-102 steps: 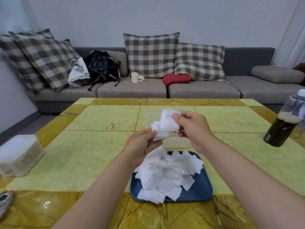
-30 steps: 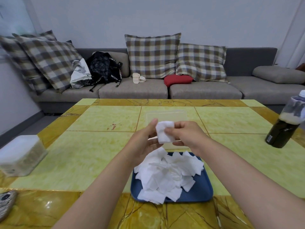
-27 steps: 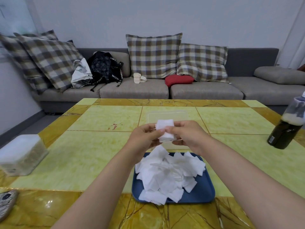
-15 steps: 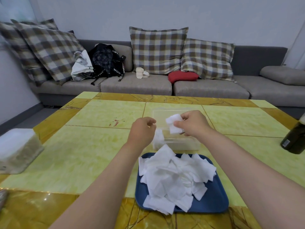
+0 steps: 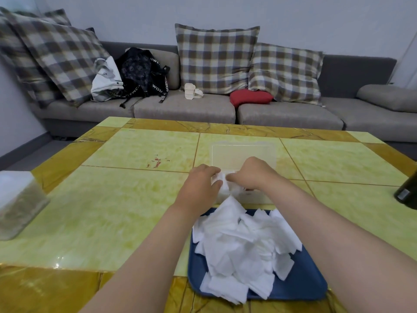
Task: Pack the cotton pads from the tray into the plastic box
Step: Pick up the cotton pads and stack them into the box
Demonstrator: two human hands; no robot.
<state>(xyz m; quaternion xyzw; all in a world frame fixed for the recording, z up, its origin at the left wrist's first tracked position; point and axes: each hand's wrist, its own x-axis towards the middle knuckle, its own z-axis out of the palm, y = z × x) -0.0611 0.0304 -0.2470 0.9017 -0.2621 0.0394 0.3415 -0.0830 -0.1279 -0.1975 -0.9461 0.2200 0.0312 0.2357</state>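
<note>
We see both hands meeting just above the middle of the frame, over the near left part of the clear plastic box (image 5: pixel 250 196). The left hand (image 5: pixel 200 184) has its fingers and thumb curled round a small stack of pads (image 5: pixel 222 185), which sits low at the box's left end. The right hand (image 5: pixel 252 175) reaches in from the right with its fingers bent down towards the same stack. Their tips touch it, but the blur keeps us from telling whether they pinch or only press. The box's hinged lid (image 5: pixel 243 152) stands open behind the hands, tilted back towards the sofa.

Just below the box, in the lower right of the frame, lies the blue tray (image 5: pixel 302 288). It carries a loose heap of white cotton pads (image 5: pixel 243 247), some reaching over its far edge and touching the box's near wall. Box and tray rest on a yellow-green tiled table (image 5: pixel 117 199) with amber borders.

At the left edge we see a translucent container (image 5: pixel 18 204), and at the right edge part of a dark bottle (image 5: pixel 408 190). Across the top runs a grey sofa (image 5: pixel 185 107) with plaid cushions (image 5: pixel 214 57), a black backpack (image 5: pixel 142 71) and a red cushion (image 5: pixel 250 98).
</note>
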